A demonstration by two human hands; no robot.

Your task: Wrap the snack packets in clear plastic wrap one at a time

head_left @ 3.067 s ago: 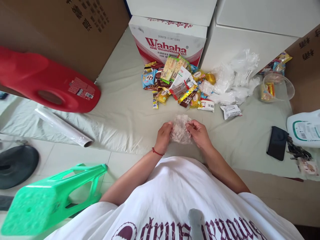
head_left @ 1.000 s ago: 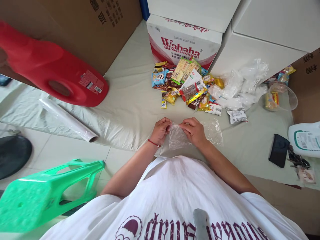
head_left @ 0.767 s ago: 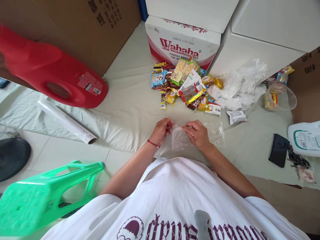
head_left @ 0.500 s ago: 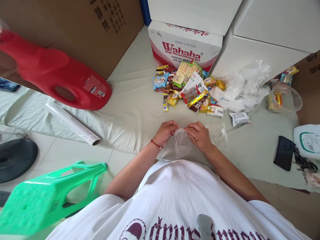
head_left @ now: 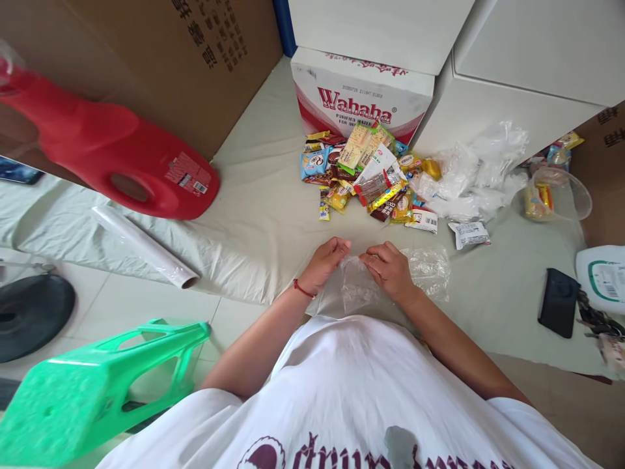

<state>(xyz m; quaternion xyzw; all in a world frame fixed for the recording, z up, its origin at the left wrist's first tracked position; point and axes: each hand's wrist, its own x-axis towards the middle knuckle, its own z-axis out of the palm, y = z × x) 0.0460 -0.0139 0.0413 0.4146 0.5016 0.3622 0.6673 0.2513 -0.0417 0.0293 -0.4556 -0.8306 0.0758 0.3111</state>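
A small clear plastic bag (head_left: 360, 286) hangs from my right hand (head_left: 390, 268), whose thumb and fingers pinch its upper edge. My left hand (head_left: 325, 259), with a red cord bracelet on the wrist, is just left of the bag. Its fingers are drawn together near the bag's top, apart from my right fingertips; whether they hold any film is hidden. More crinkled clear plastic (head_left: 430, 272) lies to the right of my right hand. Beyond both hands is a heap of wrapped snacks (head_left: 375, 169), with a white snack packet (head_left: 469, 234) lying apart on the right.
A Wahaba-looking water carton (head_left: 361, 91) stands behind the snacks, beside bunched clear bags (head_left: 473, 176) and a clear tub (head_left: 561, 195). Right: a black phone-like object (head_left: 558, 303). Left: a red jug (head_left: 117, 143), a film roll (head_left: 146, 247) and a green stool (head_left: 107, 384).
My left fingers have come away from the bag's top edge and moved slightly apart from my right hand. My right hand keeps its pinch on the bag.
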